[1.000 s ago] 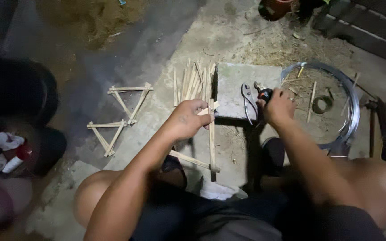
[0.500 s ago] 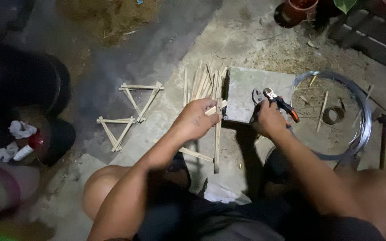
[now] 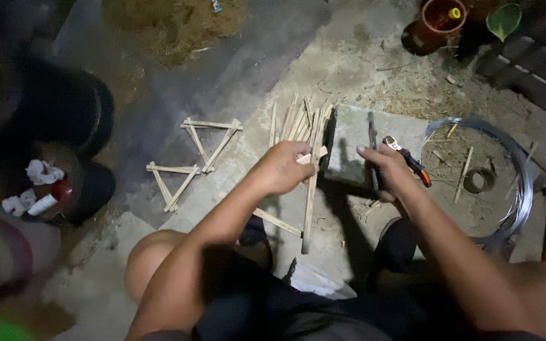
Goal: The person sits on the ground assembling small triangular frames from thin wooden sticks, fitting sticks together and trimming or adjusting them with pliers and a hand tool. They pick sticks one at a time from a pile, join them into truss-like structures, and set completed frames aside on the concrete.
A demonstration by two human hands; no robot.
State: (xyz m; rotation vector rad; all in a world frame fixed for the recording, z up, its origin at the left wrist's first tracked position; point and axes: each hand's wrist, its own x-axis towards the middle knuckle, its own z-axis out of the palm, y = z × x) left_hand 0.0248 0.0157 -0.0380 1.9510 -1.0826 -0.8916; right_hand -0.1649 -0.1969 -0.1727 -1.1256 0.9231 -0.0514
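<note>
My left hand (image 3: 284, 168) grips crossed thin bamboo sticks (image 3: 309, 197) where they meet; one long stick hangs toward me and another slants off to the left. My right hand (image 3: 387, 170) holds pliers (image 3: 406, 158) with red and black handles, just right of the sticks. A loose bundle of bamboo sticks (image 3: 298, 120) lies fanned out on the ground beyond my left hand, next to a flat grey slab (image 3: 355, 142).
Two finished stick triangles (image 3: 213, 142) (image 3: 173, 180) lie on the ground at left. A large coil of shiny wire (image 3: 513, 170) with a small wire roll (image 3: 475, 180) inside sits at right. A clay pot (image 3: 440, 16) stands far off. Dark containers (image 3: 64, 164) crowd the left edge.
My right hand has drawn the pliers slightly back from the sticks and lifted them. My left hand keeps its grip on the crossed sticks. The camera view has shifted.
</note>
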